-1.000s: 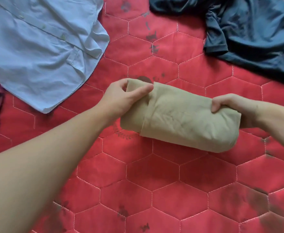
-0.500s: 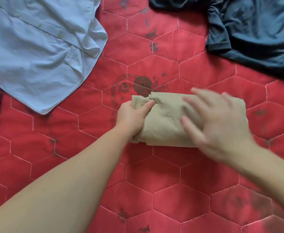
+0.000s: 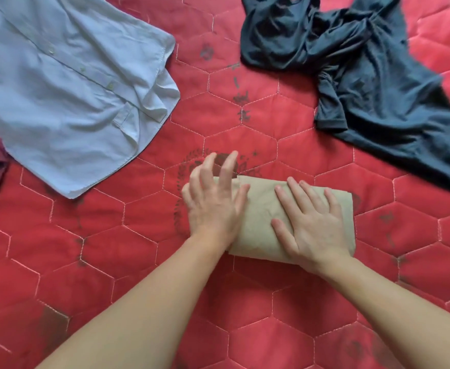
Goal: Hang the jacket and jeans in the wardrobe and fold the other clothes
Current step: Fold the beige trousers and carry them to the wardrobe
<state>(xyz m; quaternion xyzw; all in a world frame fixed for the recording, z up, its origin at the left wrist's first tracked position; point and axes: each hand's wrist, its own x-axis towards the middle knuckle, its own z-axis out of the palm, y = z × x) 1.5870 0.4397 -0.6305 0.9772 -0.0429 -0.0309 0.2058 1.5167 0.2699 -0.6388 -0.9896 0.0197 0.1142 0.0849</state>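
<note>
Red quilt [image 3: 112, 262] carries your pale blue shirt [image 3: 66, 89] far left, navy shirt [image 3: 378, 83] far right and, nearest you, the folded tan garment [image 3: 261, 217], under your flat, spread-fingered left hand [image 3: 213, 206] and right hand [image 3: 311, 225].

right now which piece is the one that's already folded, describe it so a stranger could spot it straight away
On the red quilted cover with hexagon stitching, look to the middle, between the pale blue shirt at upper left and the crumpled dark navy top at upper right. There lies the tan garment, with the left hand and right hand flat on it. It alone is a compact folded rectangle; the others lie unfolded.
</note>
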